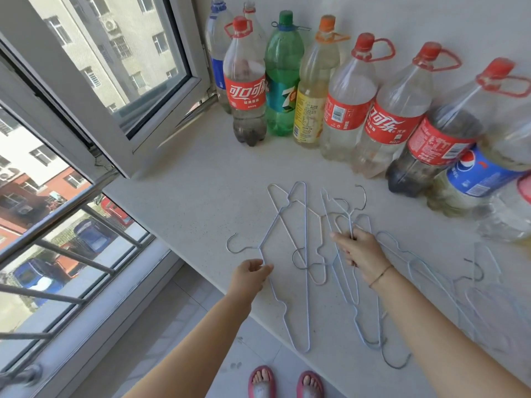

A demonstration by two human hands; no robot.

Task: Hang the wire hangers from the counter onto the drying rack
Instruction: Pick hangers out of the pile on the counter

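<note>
Several pale blue and grey wire hangers lie spread over the white speckled counter (201, 179). My left hand (250, 275) pinches the wire of a large blue hanger (306, 254) near its neck, at the counter's front edge. My right hand (360, 251) grips the neck of another wire hanger (350, 216), whose hook curves up beyond my fingers. More hangers (425, 271) lie tangled to the right of my right arm. No drying rack is in view.
A row of large plastic bottles (347, 96) stands along the back wall, from the window corner to the right edge. An open window sash (94, 90) swings inward over the counter's left end. Below are the tiled floor and my feet in pink sandals (287, 382).
</note>
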